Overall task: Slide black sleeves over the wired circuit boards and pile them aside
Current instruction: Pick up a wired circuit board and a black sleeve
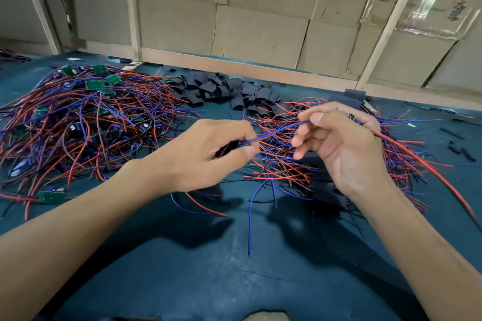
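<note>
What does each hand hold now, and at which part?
The left hand pinches a black sleeve where the blue wire enters it. The right hand pinches that wire further along, near its board end.

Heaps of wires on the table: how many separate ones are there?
2. A bare-board heap lies at the left; a sleeved heap lies at the right, under the right hand. Hands may hide more.

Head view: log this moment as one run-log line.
left hand: grips black sleeve | right hand: pinches blue wire | wire spans both hands | stage: threading | loose sleeves: behind
</note>
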Tool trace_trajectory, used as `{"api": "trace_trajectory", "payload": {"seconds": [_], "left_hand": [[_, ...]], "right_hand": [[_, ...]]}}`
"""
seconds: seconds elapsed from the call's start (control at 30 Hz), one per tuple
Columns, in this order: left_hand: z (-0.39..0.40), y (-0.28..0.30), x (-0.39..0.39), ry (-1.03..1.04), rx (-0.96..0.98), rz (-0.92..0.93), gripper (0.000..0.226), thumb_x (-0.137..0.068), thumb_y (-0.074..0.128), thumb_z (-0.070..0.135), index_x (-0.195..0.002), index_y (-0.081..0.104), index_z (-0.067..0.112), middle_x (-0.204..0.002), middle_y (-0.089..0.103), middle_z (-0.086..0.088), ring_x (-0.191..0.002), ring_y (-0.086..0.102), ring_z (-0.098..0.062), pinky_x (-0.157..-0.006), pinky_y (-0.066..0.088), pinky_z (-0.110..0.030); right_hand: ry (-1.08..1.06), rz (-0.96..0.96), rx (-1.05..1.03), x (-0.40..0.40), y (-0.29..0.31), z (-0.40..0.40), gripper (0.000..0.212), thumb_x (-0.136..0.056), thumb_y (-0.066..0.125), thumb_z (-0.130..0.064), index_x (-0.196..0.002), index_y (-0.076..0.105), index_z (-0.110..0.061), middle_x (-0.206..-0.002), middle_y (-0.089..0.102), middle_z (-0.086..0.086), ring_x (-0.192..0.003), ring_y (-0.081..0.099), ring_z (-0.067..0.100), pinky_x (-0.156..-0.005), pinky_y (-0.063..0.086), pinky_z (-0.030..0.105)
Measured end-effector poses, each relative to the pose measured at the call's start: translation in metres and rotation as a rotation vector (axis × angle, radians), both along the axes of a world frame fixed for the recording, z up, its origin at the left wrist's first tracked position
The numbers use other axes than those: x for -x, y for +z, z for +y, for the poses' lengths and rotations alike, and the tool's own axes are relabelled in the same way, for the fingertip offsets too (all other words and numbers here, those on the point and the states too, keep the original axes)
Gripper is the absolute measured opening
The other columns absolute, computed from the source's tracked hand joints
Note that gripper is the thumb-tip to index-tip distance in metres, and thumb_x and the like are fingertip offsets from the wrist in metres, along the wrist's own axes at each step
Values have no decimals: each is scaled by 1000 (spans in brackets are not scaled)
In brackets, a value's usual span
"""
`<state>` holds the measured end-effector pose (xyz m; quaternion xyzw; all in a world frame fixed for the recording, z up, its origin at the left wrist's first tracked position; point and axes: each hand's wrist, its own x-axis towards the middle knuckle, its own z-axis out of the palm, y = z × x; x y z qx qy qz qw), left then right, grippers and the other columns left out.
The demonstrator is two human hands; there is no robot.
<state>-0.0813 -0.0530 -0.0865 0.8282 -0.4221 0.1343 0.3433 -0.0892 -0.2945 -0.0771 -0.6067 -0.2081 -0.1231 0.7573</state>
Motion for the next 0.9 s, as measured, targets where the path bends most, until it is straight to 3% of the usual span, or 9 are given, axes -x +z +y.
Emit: {"api": "trace_trajectory", "payload": {"seconds": [0.1,0.23,0.33,0.47,0.57,0.73,0.9], "left_hand": [[-5,-4,2,5,73,-64,34,-107,40,24,-85,63,10,-66,45,12,-63,47,-4,-64,33,-14],[-15,-8,5,76,147,-123,35,-107,38,22,-80,57,9,-64,40,18,-62,44,1,-63,31,-11],[-21,-9,7,98,176,-132,37,-108,36,28,-81,55,11,-65,41,18,-62,44,1,-63,31,-11],[-23,-10,6,69,202,-86,34,-106,35,35,-84,52,16,-69,47,17,-62,44,-1,-61,32,-10],[-20,-12,3,33,125,-34,25,-101,43,50,-86,42,30,-71,50,19,-62,43,-6,-58,33,-12],[-17,-17,-1,54,126,70,49,-75,73,66,-103,43,39,-67,52,0,-57,41,-15,-54,35,-20],[-20,-18,-2,95,197,65,55,-71,74,64,-106,42,35,-73,53,2,-57,42,-13,-56,34,-16]], "right_hand": [[62,86,-98,2,6,1,21,-83,56,-1,-78,76,-5,-64,63,12,-56,63,26,-49,52,31],[296,223,-341,6,9,2,14,-79,75,-4,-91,80,-10,-77,70,4,-71,69,16,-62,56,26],[349,176,-220,8,3,12,28,-74,86,-17,-100,79,-8,-84,73,3,-75,71,14,-66,58,26],[273,184,-68,7,-11,24,17,-80,74,-16,-91,80,-4,-85,75,6,-70,71,16,-62,58,27],[229,144,39,8,-17,28,15,-84,72,-17,-88,81,-6,-83,77,11,-69,70,20,-62,57,28],[92,1,80,7,-15,22,12,-86,76,-19,-90,81,-9,-86,76,14,-70,70,26,-58,55,30],[83,8,113,8,-13,20,9,-82,78,-21,-86,82,-14,-78,75,12,-63,71,25,-53,55,31]]}}
